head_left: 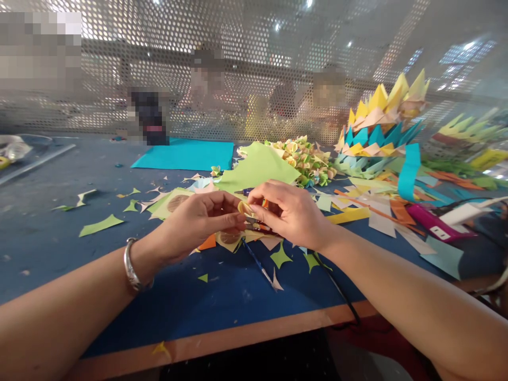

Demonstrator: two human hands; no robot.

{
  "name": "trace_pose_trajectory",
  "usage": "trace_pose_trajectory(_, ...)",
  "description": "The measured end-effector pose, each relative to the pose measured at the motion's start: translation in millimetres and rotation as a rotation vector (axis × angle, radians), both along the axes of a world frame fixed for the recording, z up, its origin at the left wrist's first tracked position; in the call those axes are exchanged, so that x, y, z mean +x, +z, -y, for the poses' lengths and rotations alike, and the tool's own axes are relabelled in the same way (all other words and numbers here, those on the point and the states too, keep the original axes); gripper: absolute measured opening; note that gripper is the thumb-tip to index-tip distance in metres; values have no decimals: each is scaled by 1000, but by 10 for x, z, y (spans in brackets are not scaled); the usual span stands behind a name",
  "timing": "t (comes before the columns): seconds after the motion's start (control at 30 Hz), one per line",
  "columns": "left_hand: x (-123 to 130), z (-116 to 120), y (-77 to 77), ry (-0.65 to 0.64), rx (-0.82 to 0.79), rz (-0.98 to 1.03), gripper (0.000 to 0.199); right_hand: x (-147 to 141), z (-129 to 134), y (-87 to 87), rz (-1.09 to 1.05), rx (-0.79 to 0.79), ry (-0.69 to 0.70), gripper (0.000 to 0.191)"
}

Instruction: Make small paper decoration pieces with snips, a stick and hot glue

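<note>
Between my two hands is a small piece of curled yellow paper (pixel 245 208). My left hand (pixel 202 214), with a silver bangle (pixel 133 264) at the wrist, pinches it from one side. My right hand (pixel 288 211) closes on it from the other, its fingertips partly hidden. Just under my hands lie paper scraps and what looks like a pair of scissors (pixel 257 226), mostly covered. A blue pen (pixel 257 263) points toward me below them. Behind my hands rests a light green paper sheet (pixel 260 166) with a cut edge.
A heap of small folded paper pieces (pixel 304 159) stands behind the green sheet. To its right rises a layered paper model (pixel 381 127) in yellow and teal. A turquoise sheet (pixel 186 154) lies at the back. A magenta power strip (pixel 438 223) with cords sits at right.
</note>
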State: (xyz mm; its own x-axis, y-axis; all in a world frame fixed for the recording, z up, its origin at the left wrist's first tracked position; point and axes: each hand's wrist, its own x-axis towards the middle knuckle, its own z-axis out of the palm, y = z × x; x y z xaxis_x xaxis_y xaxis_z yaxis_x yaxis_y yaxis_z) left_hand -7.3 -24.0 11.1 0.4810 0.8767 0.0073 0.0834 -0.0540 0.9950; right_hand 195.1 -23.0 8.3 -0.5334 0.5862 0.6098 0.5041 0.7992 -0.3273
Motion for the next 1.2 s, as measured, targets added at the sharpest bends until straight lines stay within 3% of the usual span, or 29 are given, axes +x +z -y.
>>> trace_pose_trajectory(0.27, 5, 2, -4, -1, -39, 9, 12, 20, -17, 5, 11, -62, 4, 13)
trace_pose_trajectory(0.47, 8, -1, -20, -28, -11, 6, 10, 4, -26, -2, -4, -101, -12, 3)
trace_pose_trajectory(0.8, -12, -6, -32, 49, 13, -35, 20, 7, -41, -26, 14, -115, 37, 3)
trace_pose_trajectory(1.2, 11, 1, -42, 54, -34, 55, 14, -31, -8, -54, 19, -90, 38, 5)
